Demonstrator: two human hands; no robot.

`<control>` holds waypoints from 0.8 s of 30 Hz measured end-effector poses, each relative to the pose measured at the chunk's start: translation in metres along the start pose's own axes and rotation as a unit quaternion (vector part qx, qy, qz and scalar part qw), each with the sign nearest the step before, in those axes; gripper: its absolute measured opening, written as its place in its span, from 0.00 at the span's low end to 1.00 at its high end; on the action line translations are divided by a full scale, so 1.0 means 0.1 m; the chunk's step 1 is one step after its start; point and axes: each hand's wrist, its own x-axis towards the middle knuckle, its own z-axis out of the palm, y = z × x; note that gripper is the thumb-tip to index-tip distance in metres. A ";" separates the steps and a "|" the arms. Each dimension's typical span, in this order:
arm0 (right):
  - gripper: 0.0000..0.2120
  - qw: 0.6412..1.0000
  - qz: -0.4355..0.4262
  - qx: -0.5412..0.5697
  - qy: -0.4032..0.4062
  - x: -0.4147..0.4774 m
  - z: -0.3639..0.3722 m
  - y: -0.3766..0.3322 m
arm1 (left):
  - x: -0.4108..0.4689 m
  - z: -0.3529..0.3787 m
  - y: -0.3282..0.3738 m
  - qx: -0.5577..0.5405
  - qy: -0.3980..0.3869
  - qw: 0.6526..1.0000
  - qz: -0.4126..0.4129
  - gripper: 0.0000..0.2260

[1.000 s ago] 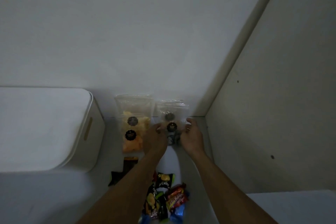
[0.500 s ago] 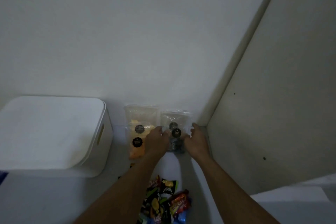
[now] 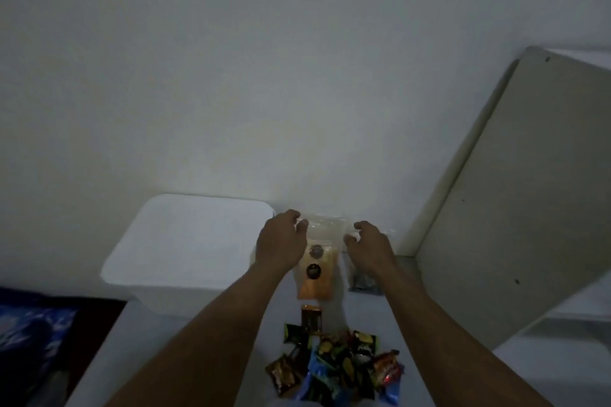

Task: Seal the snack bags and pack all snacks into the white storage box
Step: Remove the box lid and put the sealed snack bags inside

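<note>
Plain wall (image 3: 231, 76), beige panel (image 3: 512, 208) at right, blue cloth (image 3: 29, 327) lower left

Left hand (image 3: 281, 243) and right hand (image 3: 370, 246) extended, fingers curled, seemingly pinching.

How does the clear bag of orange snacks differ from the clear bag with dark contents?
The orange snack bag holds yellow-orange pieces; the dark snack bag holds dark ones. The orange snack bag has its top corners held by the left hand and right hand; the dark snack bag lies mostly hidden under the right wrist. Both are clear.
</note>
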 end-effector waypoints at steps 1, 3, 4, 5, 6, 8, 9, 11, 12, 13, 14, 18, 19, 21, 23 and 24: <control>0.25 1.000 -0.002 -0.004 -0.005 -0.05 0.07 -0.14 | 0.01 -0.19 -0.10 0.008 0.007 1.000 0.001 0.18; 0.26 1.000 -0.010 -0.012 -0.011 -0.12 0.24 -0.42 | 0.04 -0.56 -0.35 0.020 0.020 1.000 -0.005 0.18; 0.26 1.000 -0.016 -0.013 -0.012 -0.15 0.33 -0.55 | 0.07 -0.72 -0.50 0.028 0.024 0.999 -0.012 0.18; 0.26 1.000 -0.019 -0.014 -0.012 -0.18 0.43 -0.68 | 0.10 -0.87 -0.65 0.040 0.023 0.999 -0.017 0.19; 0.25 1.000 -0.023 -0.016 -0.010 -0.20 0.53 -0.80 | 0.13 -1.01 -0.80 0.050 0.019 0.998 -0.024 0.21; 0.23 0.999 -0.029 -0.040 -0.011 -0.25 0.74 -1.00 | 0.18 -1.24 -1.11 0.059 0.011 0.997 -0.042 0.23; 0.23 0.998 -0.033 -0.055 -0.010 -0.26 0.84 -1.09 | 0.20 -1.34 -1.25 0.062 0.008 0.997 -0.051 0.24; 0.23 0.997 -0.027 -0.074 -0.009 -0.26 1.05 -1.23 | 0.24 -1.53 -1.53 0.067 0.005 0.996 -0.065 0.24; 0.23 0.996 -0.024 -0.081 -0.010 -0.26 1.15 -1.29 | 0.27 -1.60 -1.67 0.072 0.003 0.995 -0.072 0.25; 0.23 0.996 -0.021 -0.090 -0.013 -0.25 1.24 -1.34 | 0.29 -1.67 -1.81 0.080 -0.002 0.994 -0.078 0.25; 0.23 0.995 -0.017 -0.101 -0.019 -0.25 1.32 -1.37 | 0.31 -1.72 -1.93 0.091 -0.008 0.992 -0.083 0.26; 0.25 0.992 0.017 -0.123 -0.033 -0.19 1.57 -1.38 | 0.36 -1.83 -2.33 0.155 -0.040 0.981 -0.108 0.30; 0.27 0.991 0.026 -0.123 -0.035 -0.17 1.62 -1.36 | 0.37 -1.84 -2.39 0.172 -0.051 0.977 -0.115 0.33; 0.30 0.991 0.054 -0.116 -0.049 -0.13 1.71 -1.32 | 0.37 -1.82 -2.50 0.189 -0.081 0.968 -0.141 0.39; 0.33 0.989 0.083 -0.108 -0.054 -0.10 1.78 -1.28 | 0.39 -1.78 -2.62 0.169 -0.106 0.963 -0.180 0.46; 0.33 0.989 0.098 -0.097 -0.050 -0.07 1.79 -1.27 | 0.40 -1.77 -2.68 0.140 -0.113 0.963 -0.201 0.48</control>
